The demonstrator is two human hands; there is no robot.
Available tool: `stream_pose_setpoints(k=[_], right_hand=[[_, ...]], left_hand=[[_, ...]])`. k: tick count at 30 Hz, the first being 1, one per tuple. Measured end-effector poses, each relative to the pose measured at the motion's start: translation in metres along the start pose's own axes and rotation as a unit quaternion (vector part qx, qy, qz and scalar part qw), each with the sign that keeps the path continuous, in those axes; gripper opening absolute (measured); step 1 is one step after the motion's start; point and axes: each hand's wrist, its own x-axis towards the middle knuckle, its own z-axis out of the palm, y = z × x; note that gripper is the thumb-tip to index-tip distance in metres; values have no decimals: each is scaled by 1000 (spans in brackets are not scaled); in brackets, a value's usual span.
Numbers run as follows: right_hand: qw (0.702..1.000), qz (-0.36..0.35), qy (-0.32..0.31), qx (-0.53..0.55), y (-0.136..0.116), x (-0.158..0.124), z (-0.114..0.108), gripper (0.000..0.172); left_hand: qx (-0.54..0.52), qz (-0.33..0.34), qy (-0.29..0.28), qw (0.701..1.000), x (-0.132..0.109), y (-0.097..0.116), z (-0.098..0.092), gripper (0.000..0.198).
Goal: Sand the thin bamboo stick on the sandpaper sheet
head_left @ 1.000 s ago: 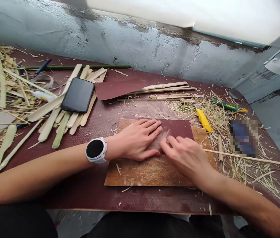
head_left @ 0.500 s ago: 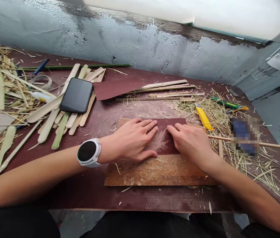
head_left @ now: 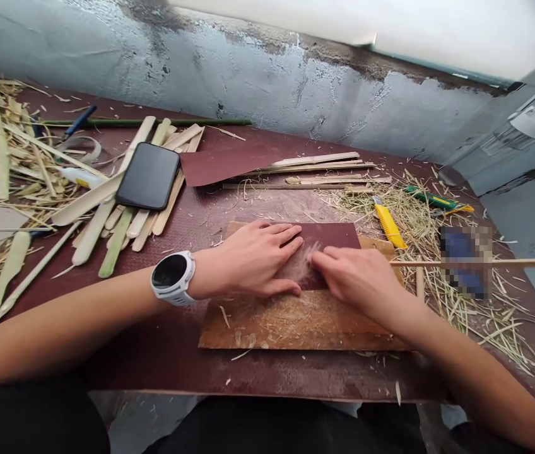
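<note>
My left hand (head_left: 260, 258) lies flat with spread fingers on a dark red-brown sheet of sandpaper (head_left: 336, 234), which rests on a wooden board (head_left: 291, 325). Pale dust marks the sheet between my two hands. Closed around a thin bamboo stick (head_left: 523, 263), my right hand (head_left: 359, 277) presses down at the sheet's right part. The stick sticks out to the right past that hand; its other end is hidden under my fingers.
Right of the board, a yellow utility knife (head_left: 389, 222) and a green-handled tool (head_left: 433, 198) lie among bamboo shavings (head_left: 485, 328). A phone (head_left: 148, 175) sits on bamboo strips (head_left: 94, 236) at left. Behind lies another sandpaper sheet (head_left: 223, 165) by thin strips.
My right hand has slid a little left along the sandpaper, closer to my left hand, carrying the stick with it. The left hand stays flat in place.
</note>
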Motion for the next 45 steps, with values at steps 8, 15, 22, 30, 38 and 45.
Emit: stream_pose_setpoints(k=[8,15,22,30,38,45], right_hand=[[999,-30,27,-9,-6,0,2,18],[998,-3,44,-38,0,7,6,21],[997,38,47,-51,-1,13,6,23],[996,71,47,-34,3,18,6,24],[994,88,52,-42,11,17,10,26],[997,-38,30,66,7,10,7,24]], left_hand=[[2,4,7,1000,1,-3,1,84],[2,8,7,1000,1,-2,0,88],[-3,2,6,1000,3,-3,1,94],[-8,-2,-1,1000,3,-3,1,97],[-10,-2,2,1000,3,-4,2,95],[-12,0,-2,1000,3,-4,2,91]])
